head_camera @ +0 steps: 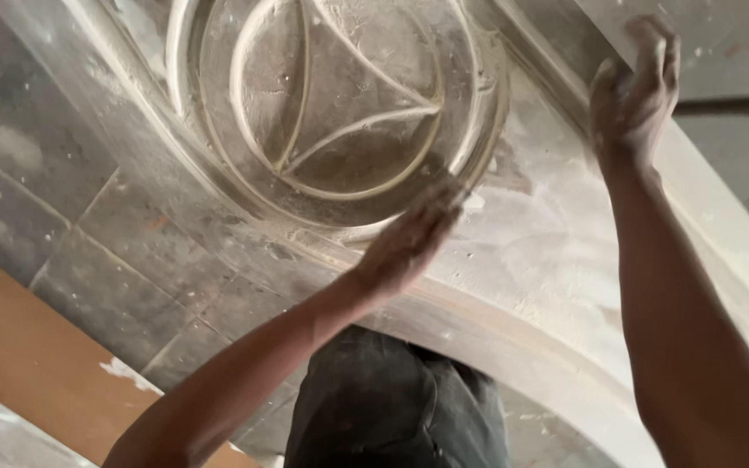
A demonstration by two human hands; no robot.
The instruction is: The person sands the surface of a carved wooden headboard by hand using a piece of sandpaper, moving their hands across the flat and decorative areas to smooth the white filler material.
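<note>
Up close, the left hand (409, 238) lies flat against a pale, dusty plaster panel (530, 260), its fingers held together and stretched out, clamped on nothing; the fingertips reach the lower rim of a round ornament (340, 95) moulded into that panel. Inside the ornament, just beyond the fingertips, raised curved ribs (366, 121) cross one another and meet at a point, forming a three-cornered figure within a ring. The right hand (635, 87) is well apart from the left, farther up and off to the right of the ornament, resting on the raised outer edge (695, 173) of the same panel; its fingers curl loosely over that edge, and whether they grip it firmly cannot be told from this blurred view. Both hands and forearms are coated with white dust. Below the left wrist the panel's lower border (513, 347) sweeps in a broad curve, and under it, between the two forearms, the person's dark, dust-flecked trousers (392, 407) show. Beyond the left forearm lies a floor of grey tiles (97, 260), smeared with white, and past that, toward the lower left, a flat brown board (28, 364) with a white spatter on it.
</note>
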